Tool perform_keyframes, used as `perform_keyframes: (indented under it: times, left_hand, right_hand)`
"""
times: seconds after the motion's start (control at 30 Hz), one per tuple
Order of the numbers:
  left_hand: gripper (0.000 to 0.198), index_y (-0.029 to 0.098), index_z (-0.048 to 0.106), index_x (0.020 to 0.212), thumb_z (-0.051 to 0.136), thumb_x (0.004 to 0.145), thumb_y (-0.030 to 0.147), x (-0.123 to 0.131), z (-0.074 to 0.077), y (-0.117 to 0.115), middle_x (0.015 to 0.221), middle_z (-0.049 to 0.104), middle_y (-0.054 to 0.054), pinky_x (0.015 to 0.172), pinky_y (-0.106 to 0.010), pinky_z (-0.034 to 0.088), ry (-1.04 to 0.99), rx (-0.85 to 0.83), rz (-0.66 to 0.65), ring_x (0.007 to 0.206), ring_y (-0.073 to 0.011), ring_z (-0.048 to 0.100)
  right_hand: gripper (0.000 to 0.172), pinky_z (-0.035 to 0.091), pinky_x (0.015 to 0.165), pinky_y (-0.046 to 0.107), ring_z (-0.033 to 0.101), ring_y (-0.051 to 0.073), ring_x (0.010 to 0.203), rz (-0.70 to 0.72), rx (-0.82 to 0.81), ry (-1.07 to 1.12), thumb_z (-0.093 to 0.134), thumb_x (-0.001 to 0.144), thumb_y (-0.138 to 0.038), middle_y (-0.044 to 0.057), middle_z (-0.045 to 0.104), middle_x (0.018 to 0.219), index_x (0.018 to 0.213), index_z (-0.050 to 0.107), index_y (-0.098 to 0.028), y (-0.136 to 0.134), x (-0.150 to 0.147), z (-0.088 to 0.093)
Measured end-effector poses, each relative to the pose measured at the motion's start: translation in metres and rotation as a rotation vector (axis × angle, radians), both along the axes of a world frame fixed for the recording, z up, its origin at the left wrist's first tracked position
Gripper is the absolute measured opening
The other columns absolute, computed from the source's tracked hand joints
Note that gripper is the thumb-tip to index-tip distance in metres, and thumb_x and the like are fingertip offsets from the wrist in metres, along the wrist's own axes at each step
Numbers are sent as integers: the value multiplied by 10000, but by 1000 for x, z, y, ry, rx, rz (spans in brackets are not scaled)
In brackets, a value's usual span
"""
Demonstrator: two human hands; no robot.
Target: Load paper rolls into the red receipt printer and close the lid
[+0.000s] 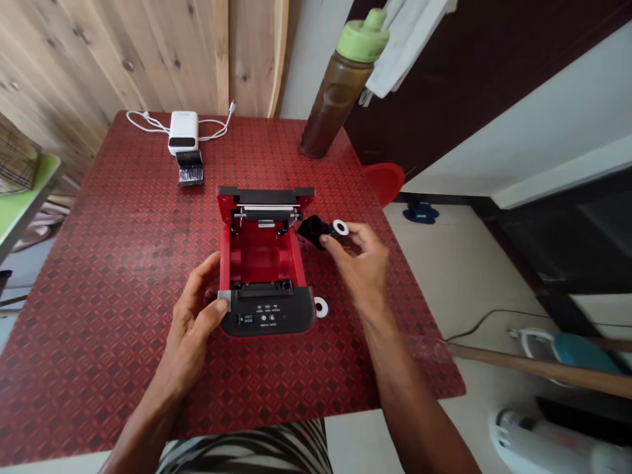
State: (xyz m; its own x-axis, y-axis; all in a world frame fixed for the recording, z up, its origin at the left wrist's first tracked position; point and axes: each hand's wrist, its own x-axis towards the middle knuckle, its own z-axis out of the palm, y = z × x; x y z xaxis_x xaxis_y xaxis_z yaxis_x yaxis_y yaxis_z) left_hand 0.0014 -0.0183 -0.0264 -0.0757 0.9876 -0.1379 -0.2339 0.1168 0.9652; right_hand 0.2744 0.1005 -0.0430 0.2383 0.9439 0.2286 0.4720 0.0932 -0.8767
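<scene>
The right hand (363, 260) pinches a crinkled black roll (312, 230) with a white ring-shaped end (336, 225) between thumb and fingers, just beside the printer's (299, 306) raised lid (266, 193), while the left hand's (192, 322) grip is closed on the machine's near left corner, thumb on top. Boxy and smooth around a hollow red bay (261, 257), the printer sits between the near and far edges of the diamond-patterned counter (123, 289). Both forearms (409, 382) come in over the near edge, slanting inward.
</scene>
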Motion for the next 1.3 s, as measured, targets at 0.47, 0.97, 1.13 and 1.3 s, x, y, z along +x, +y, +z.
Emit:
perform_keyframes:
  times: [0.47, 0.97, 1.13, 1.3]
  left_hand:
    - [600, 385, 620, 1652, 721, 1066, 462, 0, 0, 0, 1700, 643, -47, 1213, -533, 548, 47, -36, 24, 1442, -364, 686]
    - [543, 418, 706, 1573, 764, 1034, 450, 2, 3, 1, 1670, 672, 9, 1235, -475, 554, 45, -14, 63, 1536, -367, 625]
    - [548, 405, 687, 1590, 751, 1046, 427, 1, 2, 1, 1664, 678, -13, 1277, -527, 529, 6, -15, 34, 1553, -382, 618]
    - [568, 395, 656, 1618, 740, 1056, 417, 0, 1, 1, 1663, 677, -26, 1259, -527, 534, -12, -28, 18, 1530, -380, 635]
  right_hand:
    - [344, 638, 916, 479, 811, 282, 1018, 233, -140, -125, 756, 922, -383, 105, 862, 1173, 1235, 739, -242, -14, -3, 3]
    - [336, 665, 1040, 500, 827, 279, 1124, 273, -234, -36, 832, 902, -295, 86, 868, 1256, 1236, 809, -269, -111, 7, 10]
    - [265, 684, 1035, 463, 842, 261, 1127, 217, -244, 81, 808, 971, -340, 74, 870, 1233, 1227, 785, -275, -108, 6, 20]
    - [229, 710, 974, 374, 844, 226, 1125, 380, -158, 231, 824, 1016, -321, 54, 859, 1229, 1239, 771, -309, -106, 24, 67]
